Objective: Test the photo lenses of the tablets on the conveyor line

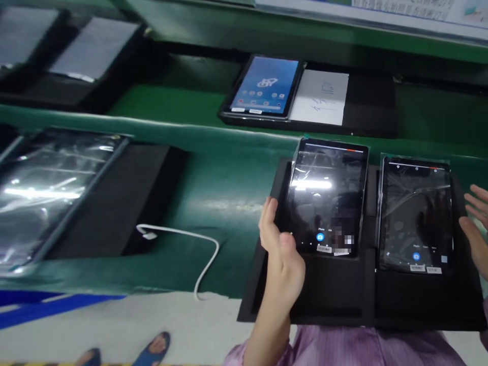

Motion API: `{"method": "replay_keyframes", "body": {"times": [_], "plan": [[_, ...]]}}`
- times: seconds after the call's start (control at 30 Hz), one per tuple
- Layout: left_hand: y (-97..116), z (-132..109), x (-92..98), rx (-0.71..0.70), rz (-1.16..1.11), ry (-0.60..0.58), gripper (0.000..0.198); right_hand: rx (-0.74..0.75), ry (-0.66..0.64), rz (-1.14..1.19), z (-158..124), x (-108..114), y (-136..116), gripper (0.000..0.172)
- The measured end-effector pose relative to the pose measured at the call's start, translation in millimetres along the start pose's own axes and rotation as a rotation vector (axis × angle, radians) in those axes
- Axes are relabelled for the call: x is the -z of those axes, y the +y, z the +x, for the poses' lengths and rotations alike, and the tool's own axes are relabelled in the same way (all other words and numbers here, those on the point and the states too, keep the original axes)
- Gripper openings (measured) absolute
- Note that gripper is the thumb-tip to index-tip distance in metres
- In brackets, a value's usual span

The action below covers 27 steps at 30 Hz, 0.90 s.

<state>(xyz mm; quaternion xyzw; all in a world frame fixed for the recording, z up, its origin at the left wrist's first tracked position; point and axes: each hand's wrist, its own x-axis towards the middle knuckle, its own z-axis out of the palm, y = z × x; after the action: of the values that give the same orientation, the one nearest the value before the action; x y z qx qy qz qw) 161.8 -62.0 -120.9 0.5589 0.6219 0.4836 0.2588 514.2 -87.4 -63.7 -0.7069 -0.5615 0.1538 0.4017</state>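
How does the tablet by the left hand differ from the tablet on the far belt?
The near tablet shows a dark screen with glare on its film; the far tablet shows a bright blue home screen. The near tablet lies in a black tray beside the open left hand; the far tablet lies next to a white sheet, out of reach of either hand. Both are powered on, face up.

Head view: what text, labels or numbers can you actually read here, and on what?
Nothing reads cleanly.
Left tablet: word beside the blue camera icon, possibly "Photo"; white stickers blurred.
Right tablet: small white labels and stickers too small.
Lit tablet on the far belt: logo and icons, no legible words.
White sheet: blue handwriting, unreadable.
Poster, top right: rows of print, blurred.
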Motion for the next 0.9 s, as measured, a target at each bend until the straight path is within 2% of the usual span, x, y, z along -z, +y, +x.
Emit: {"method": "replay_keyframes", "body": {"times": [0.17, 0.3, 0.43, 0.57, 0.67, 0.73, 0.9], "plan": [[-3.0, -2.3, 1.5, -0.002, -0.079, -0.04, 0.075, -0.098, -0.134, -0.051, 4.4, -8.0, 21.5, 0.073], [-1.3, 0.9, -0.6, -0.051, -0.074, -0.002, 0.082, -0.265, -0.151, -0.031, 10.4, -15.9, 25.0, 0.084], [-2.2, 3.1, -2.7, -0.067, -0.074, 0.021, 0.085, -0.411, -0.06, 0.178, 28.2, -13.9, 10.1, 0.07], [-6.7, 2.0, -2.0, -0.048, -0.092, -0.003, 0.086, -0.593, -0.003, 0.499, 43.2, -7.3, -6.4, 0.058], [-7.4, 1.0, -0.9, -0.061, -0.094, -0.02, 0.08, -0.619, -0.092, 0.682, 46.8, -8.3, -8.4, 0.052], [-5.0, 1.0, -0.6, -0.093, -0.093, -0.029, 0.075, -0.602, -0.157, 0.714, 45.5, -12.3, -5.8, 0.045], [8.0, 2.8, -1.3, -0.158, -0.086, -0.081, 0.067, -0.597, -0.164, 0.711, 34.5, -23.9, 2.0, 0.05]]}}
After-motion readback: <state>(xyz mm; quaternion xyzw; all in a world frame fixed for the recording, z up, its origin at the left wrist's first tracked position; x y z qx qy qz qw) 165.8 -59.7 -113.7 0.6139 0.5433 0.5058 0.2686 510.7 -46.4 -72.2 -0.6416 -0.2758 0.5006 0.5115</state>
